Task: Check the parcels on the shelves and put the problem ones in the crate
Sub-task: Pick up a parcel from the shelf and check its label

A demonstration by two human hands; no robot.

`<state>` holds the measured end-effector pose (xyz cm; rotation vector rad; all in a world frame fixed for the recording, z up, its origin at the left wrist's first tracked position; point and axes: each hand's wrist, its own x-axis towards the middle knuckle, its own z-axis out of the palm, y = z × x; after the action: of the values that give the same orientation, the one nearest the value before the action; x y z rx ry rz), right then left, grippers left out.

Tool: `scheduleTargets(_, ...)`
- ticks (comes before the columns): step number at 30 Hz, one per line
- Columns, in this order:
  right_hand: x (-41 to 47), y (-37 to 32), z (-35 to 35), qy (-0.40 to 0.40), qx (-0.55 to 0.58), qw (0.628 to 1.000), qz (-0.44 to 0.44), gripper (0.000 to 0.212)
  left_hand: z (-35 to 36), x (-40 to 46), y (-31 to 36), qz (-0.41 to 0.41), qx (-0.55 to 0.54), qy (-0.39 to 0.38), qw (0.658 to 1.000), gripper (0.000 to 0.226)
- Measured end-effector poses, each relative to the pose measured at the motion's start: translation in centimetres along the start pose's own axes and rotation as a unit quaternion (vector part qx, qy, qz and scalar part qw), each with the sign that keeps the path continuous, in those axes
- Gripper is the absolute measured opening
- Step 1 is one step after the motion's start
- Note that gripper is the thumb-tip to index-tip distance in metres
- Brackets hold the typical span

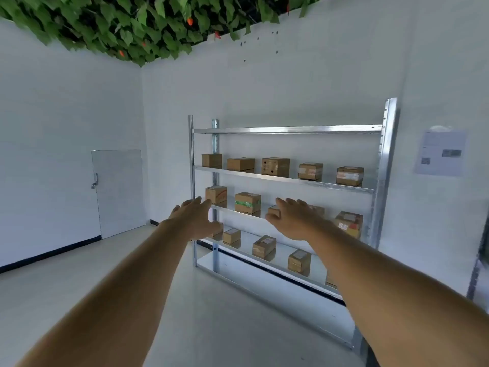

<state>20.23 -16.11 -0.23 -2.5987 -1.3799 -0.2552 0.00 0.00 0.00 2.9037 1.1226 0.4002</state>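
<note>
A small parcel storeroom, bare and white-walled.

A galvanised steel shelving rack (285, 178) stands against the wall, its shelves lined with taped cardboard parcels (275, 166) spaced well apart, several bearing shipping labels. A printed notice (440, 153) with what look like codes is stuck to the wall beside the rack. The floor (79, 274) is pale, edged by a black skirting strip, with a small white hatch door (119, 192) in the left wall. Artificial green leaves (132, 27) cover the ceiling.
</note>
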Motion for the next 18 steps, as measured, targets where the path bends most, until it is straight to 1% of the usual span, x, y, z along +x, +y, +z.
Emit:
scheduleTargets(3,5.0,-1.8,2.4,-0.004,-0.006,1.0,-0.001,0.073,1.5,4.6,-3.3,-0.011,0.008,-0.005,1.0,0.083)
scheduleTargets(6,11.1,-4.2,4.3,-0.001,0.007,1.0,0.002,0.07,2.3,10.4,-7.3,-0.013,0.015,-0.004,1.0,0.08)
scheduleTargets(12,25.6,-9.1,6.3,-0.001,0.011,1.0,-0.003,0.069,2.6,23.7,-15.5,-0.012,0.022,0.002,1.0,0.079)
scheduleTargets(18,36.6,-12.1,8.4,0.0,-0.004,1.0,-0.009,0.073,4.2,33.7,-20.3,-0.009,0.03,-0.002,1.0,0.079)
